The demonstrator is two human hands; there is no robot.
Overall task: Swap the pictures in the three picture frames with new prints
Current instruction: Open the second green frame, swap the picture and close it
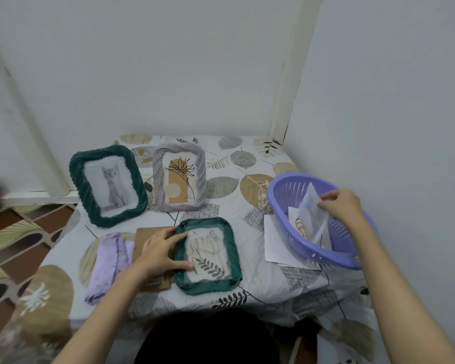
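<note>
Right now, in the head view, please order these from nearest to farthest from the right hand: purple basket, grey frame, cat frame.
From the right hand:
1. Purple basket, directly under the hand, at right.
2. Grey frame, standing at centre back.
3. Cat frame, standing far left.

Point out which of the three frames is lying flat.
The green frame nearest the person, under the left hand. It lies flat on the table with its back open; the cat frame and grey frame stand upright behind it.
</note>
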